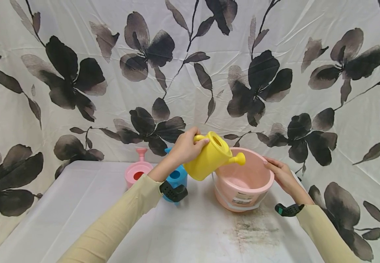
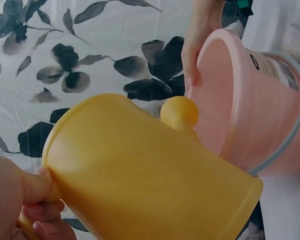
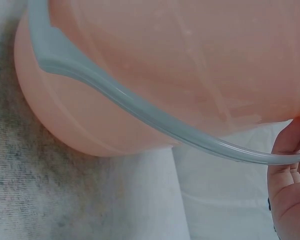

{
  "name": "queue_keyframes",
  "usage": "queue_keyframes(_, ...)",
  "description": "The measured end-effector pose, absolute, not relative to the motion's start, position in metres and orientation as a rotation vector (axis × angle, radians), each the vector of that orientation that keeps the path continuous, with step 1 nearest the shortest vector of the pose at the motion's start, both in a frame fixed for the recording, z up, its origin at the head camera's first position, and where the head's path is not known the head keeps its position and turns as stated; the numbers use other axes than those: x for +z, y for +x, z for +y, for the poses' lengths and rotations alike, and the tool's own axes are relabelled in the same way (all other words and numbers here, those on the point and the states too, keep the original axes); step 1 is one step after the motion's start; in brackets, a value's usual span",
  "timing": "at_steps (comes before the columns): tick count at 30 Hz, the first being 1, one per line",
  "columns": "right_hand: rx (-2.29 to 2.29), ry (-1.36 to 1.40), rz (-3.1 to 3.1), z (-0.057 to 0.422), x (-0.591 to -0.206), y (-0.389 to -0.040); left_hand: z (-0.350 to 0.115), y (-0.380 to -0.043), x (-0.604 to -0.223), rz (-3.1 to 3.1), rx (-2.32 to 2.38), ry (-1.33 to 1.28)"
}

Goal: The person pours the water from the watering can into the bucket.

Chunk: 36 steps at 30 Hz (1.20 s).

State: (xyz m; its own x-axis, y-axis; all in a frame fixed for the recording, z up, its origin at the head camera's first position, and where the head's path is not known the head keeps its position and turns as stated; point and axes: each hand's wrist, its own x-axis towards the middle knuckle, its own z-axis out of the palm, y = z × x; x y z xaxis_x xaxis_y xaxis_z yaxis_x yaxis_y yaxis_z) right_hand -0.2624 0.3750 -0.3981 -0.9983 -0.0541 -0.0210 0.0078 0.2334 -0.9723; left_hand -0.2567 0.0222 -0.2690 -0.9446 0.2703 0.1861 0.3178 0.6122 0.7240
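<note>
My left hand (image 1: pixel 188 146) grips the handle of a yellow watering can (image 1: pixel 206 157), thumb on top. The can hangs tilted, its round spout head reaching over the near-left rim of a pink bucket (image 1: pixel 244 184). The left wrist view shows the can's side (image 2: pixel 140 175) filling the middle, with the bucket (image 2: pixel 270 115) behind it. My right hand (image 1: pixel 283 177) holds the bucket's right rim, fingers over the edge. In the right wrist view its thumb side (image 3: pixel 292 175) lies against the outer wall, by the grey bail handle (image 3: pixel 140 112). The bucket stands upright on the table.
A pink watering can (image 1: pixel 132 170) and a blue watering can (image 1: pixel 180 173) stand left of the bucket, the blue one partly behind my left forearm. Dark stains (image 1: pixel 255 232) mark the white table cover (image 1: pixel 78 208). A flower-print cloth (image 1: pixel 193 84) hangs close behind the table.
</note>
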Motion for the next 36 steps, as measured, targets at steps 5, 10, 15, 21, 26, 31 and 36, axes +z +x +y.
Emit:
queue_keyframes(5,-1.918,-0.047,2.432,0.3748,-0.3985,-0.2626,0.0221,-0.2581,-0.2695,-2.774,-1.262,-0.497)
queue_keyframes(10,-1.934,-0.049,2.425,0.3743,-0.3984,-0.2625,0.0219,-0.2581,-0.2696,-2.776,-1.26,-0.505)
queue_keyframes(15,-1.938,-0.038,2.427,0.3738,-0.3982,-0.2623,0.0217,-0.2571,-0.2688,-2.775,-1.255,-0.51)
queue_keyframes(21,-1.919,-0.028,2.442,0.3734,-0.3982,-0.2619,0.022,-0.2572,-0.2688,-2.781,-1.254,-0.511)
queue_keyframes(26,-1.898,-0.022,2.455,0.3741,-0.3985,-0.2615,0.0225,-0.2577,-0.2692,-2.784,-1.264,-0.512)
queue_keyframes(31,-1.917,-0.038,2.434,0.3739,-0.3989,-0.2626,0.0215,-0.2582,-0.2699,-2.787,-1.27,-0.507)
queue_keyframes(36,-1.905,-0.034,2.446,0.3742,-0.3992,-0.263,0.0203,-0.2577,-0.2691,-2.788,-1.263,-0.499)
